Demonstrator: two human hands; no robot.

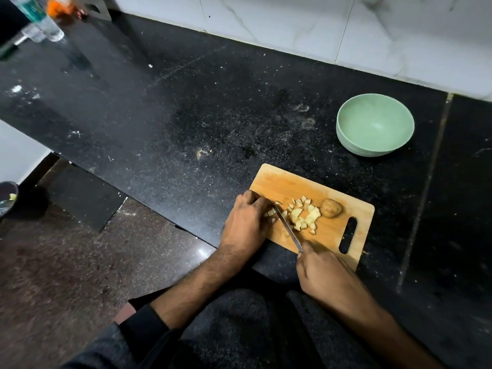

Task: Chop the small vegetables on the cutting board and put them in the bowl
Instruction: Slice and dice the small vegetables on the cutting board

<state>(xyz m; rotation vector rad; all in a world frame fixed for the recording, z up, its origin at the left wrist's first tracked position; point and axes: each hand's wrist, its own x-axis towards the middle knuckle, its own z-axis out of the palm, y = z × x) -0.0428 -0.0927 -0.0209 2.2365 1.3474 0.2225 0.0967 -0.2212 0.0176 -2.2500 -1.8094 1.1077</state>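
A wooden cutting board [340,209] lies at the counter's near edge. On it sits a pile of pale diced pieces [304,215] and one whole brown small potato [331,208] to their right. My left hand [246,222] curls its fingers over pieces at the board's left end, beside the blade. My right hand [323,272] grips the handle of a knife [288,226], whose blade runs diagonally across the board with its tip next to the left fingers. A pale green bowl [346,134] stands behind the board to the right, with nothing visible inside.
The black speckled counter [186,115] stretches left, with scattered crumbs. A clear plastic bottle [37,20] lies at the far left corner. A white tiled wall [319,27] runs behind. A dark container [6,198] stands on the floor at the left.
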